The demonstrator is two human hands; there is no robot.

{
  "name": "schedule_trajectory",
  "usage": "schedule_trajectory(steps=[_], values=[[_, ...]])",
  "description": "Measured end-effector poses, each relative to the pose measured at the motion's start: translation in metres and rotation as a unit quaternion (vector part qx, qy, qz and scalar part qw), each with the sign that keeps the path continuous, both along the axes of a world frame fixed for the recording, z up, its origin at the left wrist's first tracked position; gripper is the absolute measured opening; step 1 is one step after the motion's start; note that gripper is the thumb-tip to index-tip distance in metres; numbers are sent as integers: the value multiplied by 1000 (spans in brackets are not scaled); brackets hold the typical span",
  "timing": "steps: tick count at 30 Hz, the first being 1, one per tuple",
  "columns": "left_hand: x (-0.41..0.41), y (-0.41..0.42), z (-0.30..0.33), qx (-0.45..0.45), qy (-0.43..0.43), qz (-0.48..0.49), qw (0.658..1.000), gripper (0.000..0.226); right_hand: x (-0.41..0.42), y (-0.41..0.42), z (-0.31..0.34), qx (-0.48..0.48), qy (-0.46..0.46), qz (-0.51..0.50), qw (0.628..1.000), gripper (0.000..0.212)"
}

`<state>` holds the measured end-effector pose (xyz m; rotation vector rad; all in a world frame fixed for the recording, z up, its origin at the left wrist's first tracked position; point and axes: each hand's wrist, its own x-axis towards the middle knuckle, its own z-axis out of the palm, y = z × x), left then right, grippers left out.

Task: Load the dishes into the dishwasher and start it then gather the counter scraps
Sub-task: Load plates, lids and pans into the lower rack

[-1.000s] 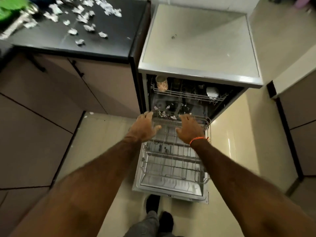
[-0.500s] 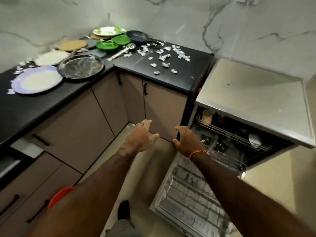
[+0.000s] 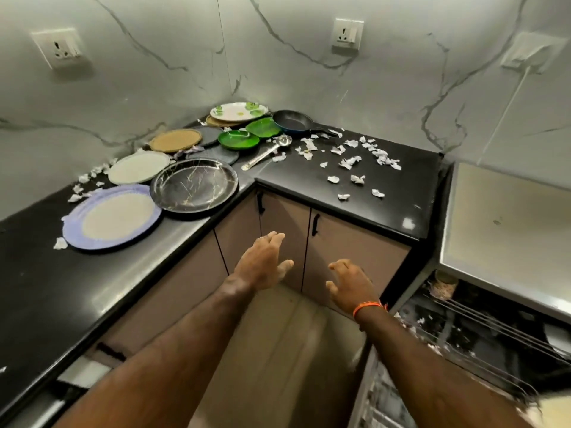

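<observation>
Both hands were empty: left hand (image 3: 262, 262) and right hand (image 3: 350, 284) hovered with fingers loosely spread before the cabinet doors (image 3: 284, 242), touching nothing. Dishes lay unloaded on the black counter (image 3: 46, 288): lavender-rimmed plate (image 3: 112, 217), marbled black tray (image 3: 194, 185), green plates (image 3: 238, 139), frying pan (image 3: 292, 121), ladle (image 3: 265, 154).

Risk, judged: the plates overlap, so lifting one could drag a neighbour off the edge. Paper scraps (image 3: 352, 162) lay among them and could ride into the dishwasher (image 3: 482, 335), which stood open at right; its lowered door sat in the walking path, a trip hazard.
</observation>
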<state>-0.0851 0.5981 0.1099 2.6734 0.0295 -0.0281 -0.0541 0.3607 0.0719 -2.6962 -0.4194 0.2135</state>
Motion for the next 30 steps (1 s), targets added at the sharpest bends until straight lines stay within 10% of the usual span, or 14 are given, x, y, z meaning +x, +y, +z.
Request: schedule_trajectory(steps=[30], values=[[474, 149, 1, -69, -17, 87, 994, 41, 452, 144, 22, 48, 11, 25, 998, 31]])
